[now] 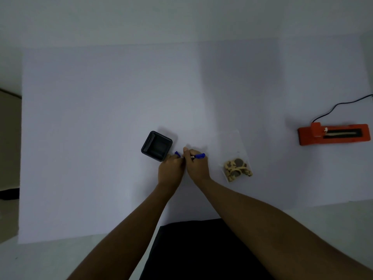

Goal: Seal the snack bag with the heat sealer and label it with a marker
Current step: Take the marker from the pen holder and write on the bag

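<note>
— White table point(101, 118), big. What is on it?
— Orange sealer point(334, 134) far right, black box point(157, 146), clear snack bag point(235, 156) lying flat.
— Hands?
— Right hand point(197, 167) grips the blue marker point(198, 156). Left hand point(171, 170) pinches its cap point(177, 154).

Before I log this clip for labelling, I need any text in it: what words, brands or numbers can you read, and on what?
None can be read.
Marker in the right hand: a small white label band, too small to read.
Snack bag: no writing visible.
Heat sealer: no legible marking.
</note>
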Demonstrator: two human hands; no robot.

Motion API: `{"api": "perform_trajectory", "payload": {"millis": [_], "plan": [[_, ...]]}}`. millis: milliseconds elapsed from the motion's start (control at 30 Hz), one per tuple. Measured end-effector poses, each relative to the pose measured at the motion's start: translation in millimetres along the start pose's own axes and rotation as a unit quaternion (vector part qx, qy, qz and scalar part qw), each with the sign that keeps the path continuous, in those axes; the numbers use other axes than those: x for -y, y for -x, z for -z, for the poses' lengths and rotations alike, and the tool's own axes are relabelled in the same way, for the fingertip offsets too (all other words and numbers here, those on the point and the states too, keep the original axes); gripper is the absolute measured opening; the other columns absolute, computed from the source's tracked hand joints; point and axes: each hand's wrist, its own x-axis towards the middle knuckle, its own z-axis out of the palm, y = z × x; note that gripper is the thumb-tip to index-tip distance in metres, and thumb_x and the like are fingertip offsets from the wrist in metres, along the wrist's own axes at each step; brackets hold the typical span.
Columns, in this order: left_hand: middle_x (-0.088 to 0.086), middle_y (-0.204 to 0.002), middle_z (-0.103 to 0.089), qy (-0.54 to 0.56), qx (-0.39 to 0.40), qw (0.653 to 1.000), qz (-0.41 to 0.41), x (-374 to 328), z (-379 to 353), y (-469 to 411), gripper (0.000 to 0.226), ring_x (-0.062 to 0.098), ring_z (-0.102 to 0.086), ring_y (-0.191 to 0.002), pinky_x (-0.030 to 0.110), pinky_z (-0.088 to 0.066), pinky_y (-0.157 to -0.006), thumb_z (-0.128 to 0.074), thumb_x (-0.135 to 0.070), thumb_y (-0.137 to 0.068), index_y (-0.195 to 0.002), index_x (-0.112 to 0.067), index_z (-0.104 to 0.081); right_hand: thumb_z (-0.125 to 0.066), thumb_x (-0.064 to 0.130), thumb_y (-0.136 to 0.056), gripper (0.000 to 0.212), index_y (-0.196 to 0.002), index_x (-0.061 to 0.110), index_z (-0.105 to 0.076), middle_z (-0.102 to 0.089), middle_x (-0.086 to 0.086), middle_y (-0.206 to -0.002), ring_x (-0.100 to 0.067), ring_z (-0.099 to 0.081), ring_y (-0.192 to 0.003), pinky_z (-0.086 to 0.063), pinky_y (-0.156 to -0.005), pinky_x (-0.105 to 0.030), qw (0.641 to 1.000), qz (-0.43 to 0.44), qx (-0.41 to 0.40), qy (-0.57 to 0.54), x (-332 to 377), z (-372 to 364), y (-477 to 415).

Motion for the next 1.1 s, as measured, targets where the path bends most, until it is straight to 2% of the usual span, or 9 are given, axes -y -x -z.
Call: {"api": "perform_trajectory", "payload": {"millis": [233, 367, 467, 667, 833, 1100], "plan": [[0.004, -0.072, -0.069, -0.043, 0.021, 0.999, -0.011, -2, 6, 0, 0.009, 0.018, -0.062, -0.063, 0.029, -0.054, -0.053, -0.067, -0.009, -0.084, -0.077, -0.012, -0.073, -0.05, 0.027, -0.102, 0.041, -0.065, 0.009, -0.052, -0.052, -0.003, -0.061, -0.016, -0.051, -0.058, -0.042, -0.059, -0.021, 0.998, 0.043, 0.002, 0.043, -4, -5, -1], [0.005, -0.073, -0.069, -0.063, 0.027, 0.998, -0.012, -4, 8, 0, 0.009, 0.02, -0.063, -0.065, 0.03, -0.055, -0.052, -0.067, -0.007, -0.084, -0.078, -0.012, -0.072, -0.05, 0.026, -0.102, 0.038, -0.07, 0.006, -0.056, -0.057, -0.008, -0.067, -0.021, -0.056, -0.064, -0.045, -0.063, -0.022, 0.997, 0.056, 0.008, 0.051, -6, -5, -2], [0.006, -0.077, -0.07, -0.066, 0.032, 0.997, -0.009, -6, 10, 0, 0.01, 0.021, -0.064, -0.067, 0.032, -0.056, -0.055, -0.064, -0.006, -0.086, -0.08, -0.011, -0.071, -0.05, 0.029, -0.102, 0.04, -0.07, 0.005, -0.056, -0.057, -0.009, -0.069, -0.02, -0.055, -0.066, -0.046, -0.066, -0.026, 0.997, 0.054, 0.009, 0.055, -8, -4, -3], [0.007, -0.088, -0.07, -0.071, 0.037, 0.997, -0.012, -8, 10, -1, 0.012, 0.02, -0.066, -0.077, 0.031, -0.058, -0.062, -0.059, -0.009, -0.09, -0.089, -0.011, -0.071, -0.05, 0.028, -0.102, 0.039, -0.07, 0.007, -0.056, -0.057, -0.007, -0.069, -0.018, -0.055, -0.066, -0.046, -0.067, -0.024, 0.997, 0.059, 0.008, 0.057, -11, -4, -2], [0.007, -0.088, -0.07, -0.074, 0.037, 0.997, -0.006, -9, 11, -2, 0.011, 0.02, -0.066, -0.075, 0.031, -0.058, -0.062, -0.06, -0.009, -0.09, -0.089, -0.01, -0.071, -0.051, 0.026, -0.101, 0.035, -0.069, 0.012, -0.055, -0.055, -0.002, -0.068, -0.007, -0.05, -0.062, -0.039, -0.064, -0.009, 0.995, 0.072, 0.008, 0.068, -13, -2, -3], [0.007, -0.088, -0.07, -0.08, 0.042, 0.996, 0.001, -12, 14, -2, 0.014, 0.02, -0.066, -0.073, 0.031, -0.058, -0.062, -0.057, -0.007, -0.091, -0.088, -0.009, -0.071, -0.052, 0.024, -0.101, 0.039, -0.068, 0.003, -0.056, -0.056, -0.01, -0.068, -0.012, -0.048, -0.061, -0.036, -0.062, -0.009, 0.993, 0.079, 0.003, 0.085, -14, 0, -5]]}}
